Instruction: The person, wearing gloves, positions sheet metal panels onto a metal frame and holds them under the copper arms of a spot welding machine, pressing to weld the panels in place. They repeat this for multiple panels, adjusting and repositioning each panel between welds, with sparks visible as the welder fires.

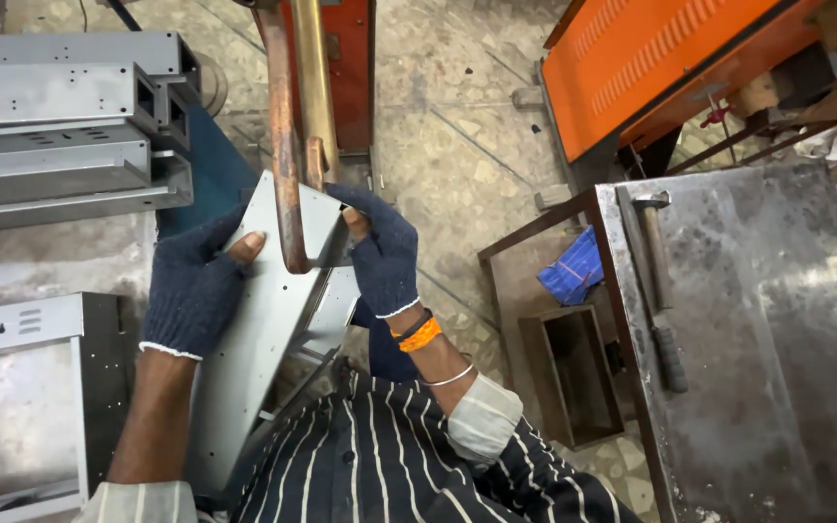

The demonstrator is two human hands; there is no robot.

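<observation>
We lose the copper arm (283,145) past the top edge, and the grey sheet-metal panel's (254,358) lower end behind our striped shirt (389,455).

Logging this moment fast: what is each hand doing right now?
Left hand: closed on the left edge of the grey metal panel.
Right hand: closed on the panel's upper right edge, beside the copper arm.
</observation>
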